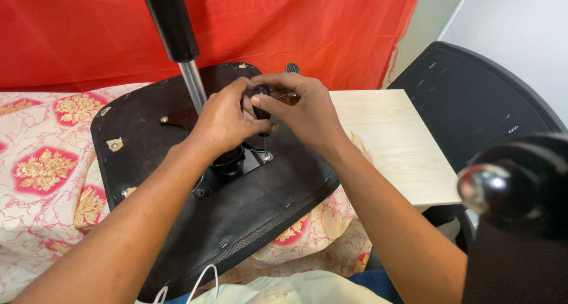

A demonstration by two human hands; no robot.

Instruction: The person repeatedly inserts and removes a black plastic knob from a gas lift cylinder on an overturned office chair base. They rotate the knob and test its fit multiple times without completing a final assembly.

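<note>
Red cloth at 12 o'clock, floral bed below. Seat (236, 215) lies upside down on it. Both hands' (228, 117) (305, 108) grip closed on screwdriver (261, 111), tip on plate screw (267, 156).

A red cloth (284, 26) hangs behind; a floral bedsheet (41, 162) covers the bed, beside a pale wooden board (396, 144) and a white wall (520, 37).

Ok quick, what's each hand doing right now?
Left hand: closed around the screwdriver handle.
Right hand: closed on the same screwdriver, tip on the chair seat.
</note>
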